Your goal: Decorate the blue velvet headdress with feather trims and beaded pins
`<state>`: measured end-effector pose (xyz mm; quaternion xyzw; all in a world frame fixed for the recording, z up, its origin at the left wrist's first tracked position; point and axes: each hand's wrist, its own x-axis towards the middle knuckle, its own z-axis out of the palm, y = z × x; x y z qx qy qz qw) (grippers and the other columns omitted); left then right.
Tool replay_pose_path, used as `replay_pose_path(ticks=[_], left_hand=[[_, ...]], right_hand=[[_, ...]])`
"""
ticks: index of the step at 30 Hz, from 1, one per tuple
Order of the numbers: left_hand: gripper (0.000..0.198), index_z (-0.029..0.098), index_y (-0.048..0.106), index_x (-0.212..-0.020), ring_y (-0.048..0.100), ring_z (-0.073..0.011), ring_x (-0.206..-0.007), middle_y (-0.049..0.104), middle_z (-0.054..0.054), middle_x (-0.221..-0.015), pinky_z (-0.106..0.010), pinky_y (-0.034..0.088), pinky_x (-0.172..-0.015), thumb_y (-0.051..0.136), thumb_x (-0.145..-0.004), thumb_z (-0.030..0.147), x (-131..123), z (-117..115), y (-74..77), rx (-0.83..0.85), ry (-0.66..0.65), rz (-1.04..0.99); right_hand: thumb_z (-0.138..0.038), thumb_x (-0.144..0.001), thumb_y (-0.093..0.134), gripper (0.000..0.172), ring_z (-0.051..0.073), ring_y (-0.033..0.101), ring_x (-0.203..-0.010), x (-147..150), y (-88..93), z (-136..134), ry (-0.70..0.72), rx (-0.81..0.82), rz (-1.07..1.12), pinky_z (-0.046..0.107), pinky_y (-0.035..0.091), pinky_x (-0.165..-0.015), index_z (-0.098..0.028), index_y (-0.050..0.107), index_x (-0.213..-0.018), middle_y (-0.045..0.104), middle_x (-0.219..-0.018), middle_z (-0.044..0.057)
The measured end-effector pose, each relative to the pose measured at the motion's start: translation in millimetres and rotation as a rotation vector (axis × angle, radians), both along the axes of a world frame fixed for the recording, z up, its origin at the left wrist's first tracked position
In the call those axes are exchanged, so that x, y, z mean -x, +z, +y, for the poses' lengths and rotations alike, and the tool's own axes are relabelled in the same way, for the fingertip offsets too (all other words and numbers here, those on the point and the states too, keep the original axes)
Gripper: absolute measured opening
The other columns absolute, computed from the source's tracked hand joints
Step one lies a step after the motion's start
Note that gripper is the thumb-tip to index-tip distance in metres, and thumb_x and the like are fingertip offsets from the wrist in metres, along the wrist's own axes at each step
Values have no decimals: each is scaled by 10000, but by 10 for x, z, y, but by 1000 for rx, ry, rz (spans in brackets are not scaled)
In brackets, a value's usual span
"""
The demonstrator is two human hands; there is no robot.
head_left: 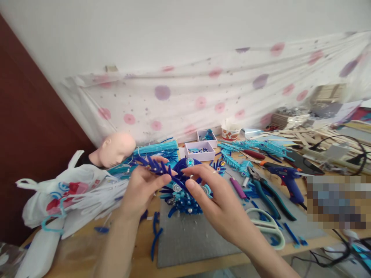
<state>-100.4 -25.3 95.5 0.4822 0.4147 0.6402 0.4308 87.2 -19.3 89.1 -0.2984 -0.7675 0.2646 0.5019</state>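
My left hand pinches a dark blue chenille-stem spray with leaf-like spikes and small pearls, between thumb and fingers. My right hand curls close beside it, thumb and forefinger drawn together at the spray's inner end; what lies between those fingertips is too small to make out. Just under both hands sits a blue chenille ornament with pearls, beaded flowers and a turquoise gem at its top. My hands partly cover it. A grey cutting mat lies below the ornament.
Pliers, pale green scissors, a purple-handled tool and a blue glue gun lie to the right. Behind stand white bead boxes and a paper bowl. At left are a mannequin head and a plastic bag.
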Motion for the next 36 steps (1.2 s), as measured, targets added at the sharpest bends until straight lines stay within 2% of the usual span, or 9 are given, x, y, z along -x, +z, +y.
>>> replay_pose_path(ticks=[4, 9, 13, 18, 22, 25, 28, 31, 36], left_hand=[[467, 205, 671, -914, 715, -187, -682, 748, 9, -703, -268, 567, -658, 928, -531, 275, -106, -167, -6, 87, -56, 20], [434, 190, 677, -900, 725, -220, -811, 762, -25, -802, -294, 576, -745, 911, -549, 292, -226, -196, -5, 68, -9, 93], [327, 189, 681, -841, 710, -205, -859, 757, -29, -881, -296, 570, -795, 872, -623, 340, -319, -182, -19, 21, 23, 89], [341, 181, 684, -907, 696, -192, -907, 753, -19, -917, -279, 568, -804, 864, -647, 308, -341, -219, -59, 66, 28, 11], [348, 178, 668, -909, 690, -181, -911, 743, -14, -946, -252, 566, -761, 864, -651, 302, -314, -252, -85, 101, 38, 46], [358, 185, 666, -890, 705, -200, -906, 757, -29, -943, -272, 574, -764, 872, -634, 326, -338, -242, -95, 86, 34, 78], [404, 202, 671, -923, 725, -216, -870, 772, -38, -936, -294, 587, -751, 886, -602, 317, -393, -229, -87, 101, -24, 107], [405, 210, 671, -963, 731, -214, -850, 778, -44, -940, -290, 587, -731, 869, -622, 304, -437, -246, -69, 123, -102, 175], [349, 198, 667, -971, 715, -194, -795, 769, -31, -906, -281, 566, -693, 825, -687, 326, -474, -318, -64, 154, -119, 284]], right_hand=[[-374, -914, 573, 294, 117, 510, -623, 107, -53, -17, 246, 314, 141, 234, 397, -594, -182, 657, -708, 601, -649, -17], [-394, -782, 717, 240, 115, 483, -595, 69, -181, -44, 149, 433, 365, 238, 382, -562, -183, 704, -667, 627, -640, -11], [-380, -768, 726, 238, 124, 502, -588, 39, -196, -71, 55, 419, 415, 247, 401, -559, -184, 699, -635, 641, -628, 0], [-396, -786, 712, 256, 135, 536, -607, -67, -236, -37, -32, 392, 498, 255, 428, -594, -181, 668, -652, 638, -631, 3], [-409, -905, 601, 358, 125, 504, -606, -257, -202, 18, -127, 192, 612, 248, 413, -602, -203, 552, -616, 545, -603, -22], [-350, -950, 542, 423, 137, 548, -625, -335, -115, 10, -163, 29, 458, 265, 430, -624, -205, 558, -553, 581, -610, -3], [-252, -879, 658, 206, 178, 670, -794, -313, -80, -8, -147, -76, 233, 297, 497, -733, -228, 747, -695, 742, -839, 34], [-229, -842, 712, 97, 210, 707, -898, -262, -135, -2, -122, -96, 120, 339, 529, -809, -248, 797, -798, 773, -1001, 55], [-208, -880, 664, 125, 202, 708, -902, -246, -212, -2, -38, -61, 33, 329, 536, -805, -216, 747, -788, 760, -968, 67]])
